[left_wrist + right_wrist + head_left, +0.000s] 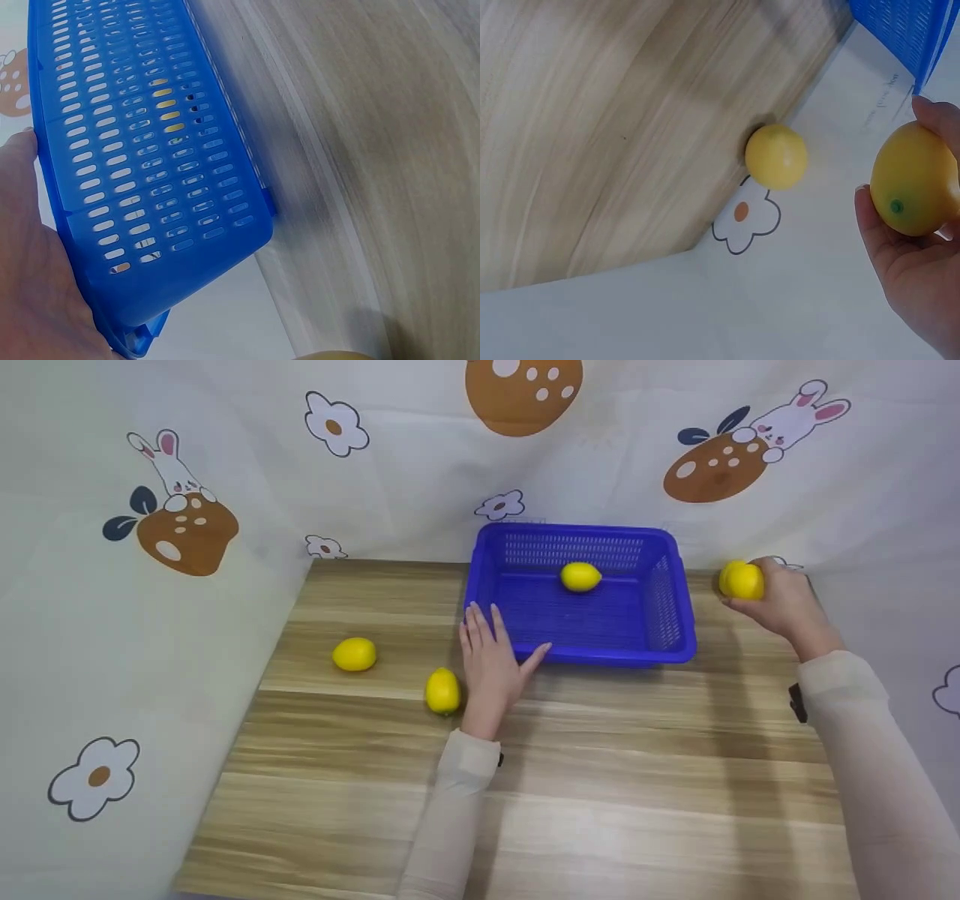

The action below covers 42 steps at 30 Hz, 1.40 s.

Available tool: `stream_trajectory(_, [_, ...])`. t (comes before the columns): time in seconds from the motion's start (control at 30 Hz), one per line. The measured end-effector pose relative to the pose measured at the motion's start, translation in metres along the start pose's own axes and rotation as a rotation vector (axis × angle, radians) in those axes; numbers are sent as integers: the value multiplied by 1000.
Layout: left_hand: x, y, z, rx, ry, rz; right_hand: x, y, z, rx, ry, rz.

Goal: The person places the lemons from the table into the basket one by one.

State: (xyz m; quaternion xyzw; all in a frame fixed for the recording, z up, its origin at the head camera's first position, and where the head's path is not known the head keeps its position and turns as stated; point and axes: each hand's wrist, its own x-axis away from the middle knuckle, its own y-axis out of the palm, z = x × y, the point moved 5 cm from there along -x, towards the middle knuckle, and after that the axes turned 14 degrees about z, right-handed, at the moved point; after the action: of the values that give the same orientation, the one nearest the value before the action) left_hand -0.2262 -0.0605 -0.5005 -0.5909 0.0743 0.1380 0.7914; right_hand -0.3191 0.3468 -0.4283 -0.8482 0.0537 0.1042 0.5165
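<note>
The smooth yellow oval lemon (913,180) with a green stem spot sits in the grip of the right hand (784,596), pinched between digits on opposite sides, and in the right wrist view it appears clear of the surface (637,780). It lies on the left of that hand, the side facing the blue rectangular plastic basket (615,653), whose slotted right wall stands between it and the basket's inside. The green spot is turned toward the wrist camera; the tilt of the long axis is hard to judge. The right hand is plainly the nearer one, the left hand (491,664) being across at the basket's left near corner, touching the rim, fingers extended, thumb spread along the near side, no lemon in its grip.

A second, loose yellow lemon (776,156) rests by the far edge, close to the held one and partly covered by it in the head view. Inside the basket, toward the back, one yellow lemon lies lengthwise left to right (581,577). Left of the left hand are two more yellow lemons, the nearer (443,691) pointing away from the person, the farther (355,654) lying crosswise.
</note>
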Motion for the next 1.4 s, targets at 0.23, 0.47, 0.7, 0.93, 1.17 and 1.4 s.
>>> stream_trajectory(0.23, [0, 1, 0, -12, 3, 5, -7, -3, -11, 0, -14, -26])
stream_trajectory(0.47, [0, 0, 0, -17, 5, 11, -11, -2, -22, 0, -13, -54])
stream_trajectory(0.7, [0, -2, 0, -16, 5, 2, -15, -1, -32, -30, -11, -81])
stream_trajectory(0.93, [0, -1, 0, -16, 10, 13, -19, -3, -41, -35, -53, -62])
stream_trajectory(1.17, [1, -1, 0, -6, 10, 8, -22, -4, -48, -37, -53, -81])
stream_trajectory(1.4, [0, 1, 0, -6, 11, 6, -24, -5, -53, -31, -56, -91])
